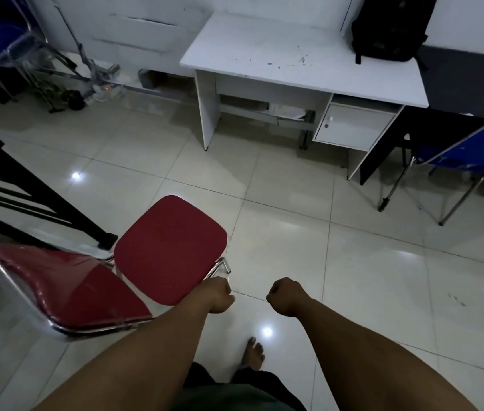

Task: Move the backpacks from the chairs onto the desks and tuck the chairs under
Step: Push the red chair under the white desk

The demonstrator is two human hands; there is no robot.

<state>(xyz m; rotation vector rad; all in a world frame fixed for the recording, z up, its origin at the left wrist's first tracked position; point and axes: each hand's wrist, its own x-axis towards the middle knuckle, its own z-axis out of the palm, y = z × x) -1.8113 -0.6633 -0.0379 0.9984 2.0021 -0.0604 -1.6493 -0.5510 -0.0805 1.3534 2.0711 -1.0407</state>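
A red padded chair (169, 247) with a chrome frame stands on the tiled floor at the lower left, its seat bare and its backrest (68, 289) nearest me. A black backpack (389, 28) lies on the far right end of the white desk (264, 46). My left hand (218, 295) hangs just past the seat's near right corner, close to the chrome frame, fingers loosely curled and holding nothing. My right hand (285, 295) hangs over the floor to the right of the chair, also loosely curled and empty.
A blue folding chair (472, 155) stands to the right of the desk, partly under a dark desk. Another blue chair (3, 34) and cables sit at the far left. A black table leg (42, 197) slants behind the red chair. My bare foot (252, 354) is on the tiles.
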